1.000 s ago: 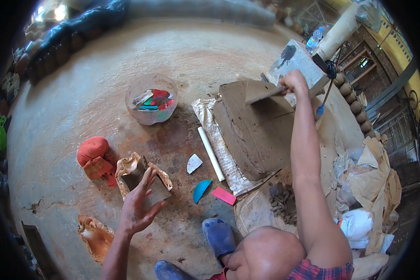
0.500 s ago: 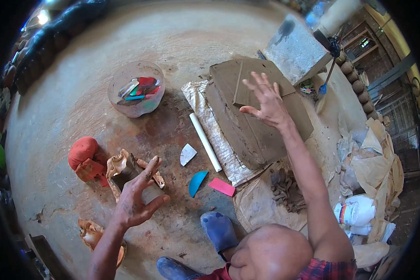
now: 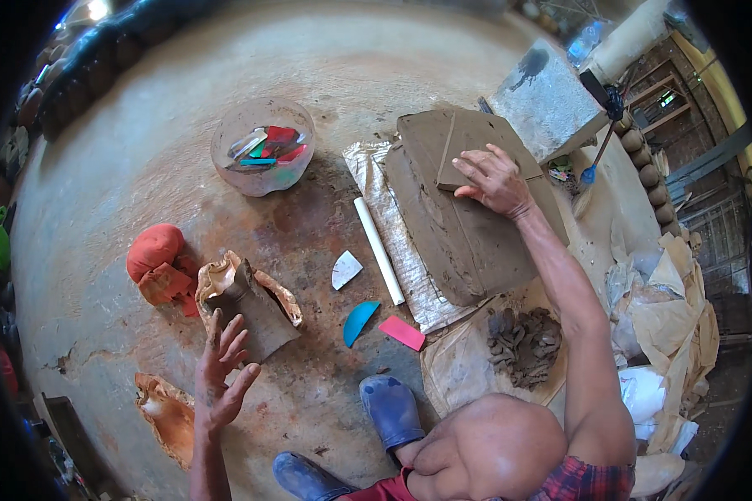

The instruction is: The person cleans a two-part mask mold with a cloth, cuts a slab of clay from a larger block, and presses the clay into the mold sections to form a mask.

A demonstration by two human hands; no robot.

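Observation:
My right hand [image 3: 495, 185] is over the big brown clay block [image 3: 430, 238], its fingers partly bent but apart and nothing in them. I cannot tell whether the fingertips touch the clay. A cut wedge-shaped piece lies on top of the block, beside that hand. At the left, my left hand [image 3: 223, 380] has its fingers spread, holding nothing. Just beyond it, a grey-brown clay slab [image 3: 259, 321] lies in an orange-white mould [image 3: 217, 275]. Another mould part [image 3: 163, 413] rests on the floor near my left wrist. Beside the mould sits a red cloth-wrapped ball [image 3: 155, 253].
A clear bowl [image 3: 263, 179] holds several coloured scrapers. Between mould and block lie a white tube [image 3: 379, 250], a white piece [image 3: 346, 270], a teal scraper [image 3: 361, 324] and a pink scraper [image 3: 402, 332]. Clay scraps [image 3: 522, 346] are near my right arm; a stone block [image 3: 547, 100] stands behind.
My left hand has drawn back from the clay slab in the mould, towards me. The right hand's fingers are more bent, still over the clay block. The view has shifted slightly.

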